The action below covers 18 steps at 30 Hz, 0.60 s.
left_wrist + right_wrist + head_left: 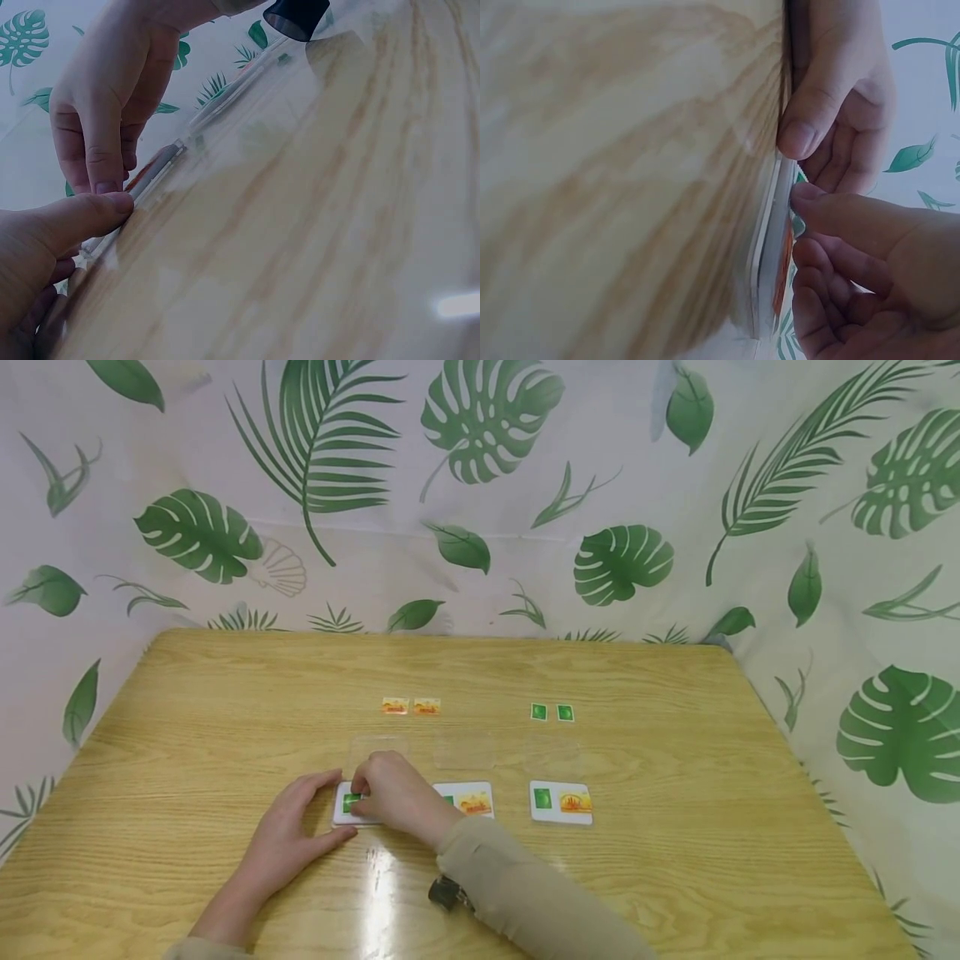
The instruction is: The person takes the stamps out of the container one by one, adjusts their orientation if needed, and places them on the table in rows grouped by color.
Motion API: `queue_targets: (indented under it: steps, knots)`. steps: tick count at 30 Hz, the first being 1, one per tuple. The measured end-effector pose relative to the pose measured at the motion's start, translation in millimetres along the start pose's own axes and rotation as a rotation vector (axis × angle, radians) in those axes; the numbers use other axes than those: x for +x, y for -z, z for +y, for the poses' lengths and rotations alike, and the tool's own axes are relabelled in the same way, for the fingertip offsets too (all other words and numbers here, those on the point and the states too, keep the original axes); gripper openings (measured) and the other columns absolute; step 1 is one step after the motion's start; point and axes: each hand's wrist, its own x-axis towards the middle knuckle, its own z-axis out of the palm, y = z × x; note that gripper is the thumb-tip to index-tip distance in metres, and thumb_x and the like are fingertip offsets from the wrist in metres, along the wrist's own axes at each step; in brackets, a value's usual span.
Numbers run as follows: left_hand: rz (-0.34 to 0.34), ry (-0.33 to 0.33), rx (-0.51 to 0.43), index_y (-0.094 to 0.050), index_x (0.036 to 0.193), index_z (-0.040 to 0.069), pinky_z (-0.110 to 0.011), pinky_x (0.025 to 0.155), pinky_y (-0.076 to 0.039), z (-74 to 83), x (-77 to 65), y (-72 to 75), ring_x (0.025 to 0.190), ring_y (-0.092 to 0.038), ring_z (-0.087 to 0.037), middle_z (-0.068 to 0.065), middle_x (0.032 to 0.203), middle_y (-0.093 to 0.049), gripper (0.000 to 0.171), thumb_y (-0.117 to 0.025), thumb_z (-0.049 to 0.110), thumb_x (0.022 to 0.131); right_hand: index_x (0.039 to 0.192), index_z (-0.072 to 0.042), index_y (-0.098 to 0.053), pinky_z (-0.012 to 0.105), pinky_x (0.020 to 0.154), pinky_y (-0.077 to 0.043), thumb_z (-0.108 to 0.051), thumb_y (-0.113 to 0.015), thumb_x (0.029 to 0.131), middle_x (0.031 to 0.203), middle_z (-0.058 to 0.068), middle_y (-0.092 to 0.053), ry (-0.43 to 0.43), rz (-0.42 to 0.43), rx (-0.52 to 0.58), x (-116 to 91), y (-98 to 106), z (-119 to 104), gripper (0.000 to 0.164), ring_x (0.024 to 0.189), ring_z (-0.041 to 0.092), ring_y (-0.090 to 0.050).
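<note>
Towards the left of the table lies a white rounded card, flat, bearing a small green picture card. My left hand holds the white card by its left end, index finger at the upper corner and thumb at the near edge. Over the same card, my right hand bends its fingers and pinches the green picture card at its right side. An orange picture piece shows on this card in the right wrist view; in the head view my right hand hides that area.
Two more white cards, a middle one and a right one, carry green and orange pieces. Behind are faint clear plastic rectangles, two orange pieces and two green ones. A leaf-print cloth borders the table.
</note>
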Motion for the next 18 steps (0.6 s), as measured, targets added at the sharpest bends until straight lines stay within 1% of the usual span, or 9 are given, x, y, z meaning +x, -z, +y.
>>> queue_targets:
  steps: [4,10,18]
  knots:
    - [0.006,-0.005,-0.004,-0.051,0.132,0.004,-0.053,0.102,-0.035,-0.7,0.0,0.0,0.122,-0.047,-0.032,-0.011,0.129,-0.055,0.070,-0.083,0.026,0.074,0.092,-0.010,-0.073,0.017,0.067,-0.043,-0.022,-0.078,0.081,0.079,-0.006,-0.058,-0.003,-0.005,0.003,0.1,-0.3,-0.3,0.016,0.075,0.007,-0.051]
    - [-0.006,0.000,0.000,-0.050,0.133,0.005,-0.052,0.103,-0.034,-0.4,0.7,1.1,0.123,-0.046,-0.031,-0.010,0.130,-0.054,0.072,-0.084,0.026,0.073,0.093,-0.009,-0.073,0.016,0.068,-0.043,-0.020,-0.077,0.082,0.079,-0.006,-0.058,-0.004,0.003,0.022,-0.5,-0.3,-0.1,0.016,0.076,0.007,-0.050]
    - [-0.006,0.004,-0.008,-0.050,0.133,0.006,-0.051,0.103,-0.035,-0.9,0.4,0.4,0.123,-0.046,-0.030,-0.009,0.130,-0.054,0.071,-0.084,0.027,0.074,0.092,-0.009,-0.073,0.017,0.068,-0.044,-0.019,-0.076,0.083,0.079,-0.006,-0.058,-0.007,0.021,0.051,-5.5,4.8,-0.4,0.014,0.075,0.007,-0.051]
